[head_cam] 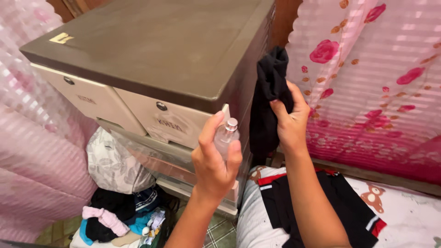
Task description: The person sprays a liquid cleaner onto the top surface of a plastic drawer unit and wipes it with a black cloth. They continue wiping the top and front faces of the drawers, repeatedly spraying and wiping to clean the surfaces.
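Note:
My left hand point(214, 161) is wrapped around a small clear bottle point(225, 136) with a silver neck, held upright in front of a plastic drawer cabinet point(151, 50) with a brown top. My right hand point(289, 117) grips a black cloth point(268, 98), which hangs down against the cabinet's right side. Both hands are raised close together, the bottle a little left of and below the cloth.
The cabinet has cream drawers point(170, 121) with round locks. A pile of clothes point(121, 216) and a stuffed grey patterned bag point(112, 163) lie on the floor at the lower left. Pink flowered curtains point(376, 73) hang on the right. A black garment point(330, 202) lies on a bed sheet.

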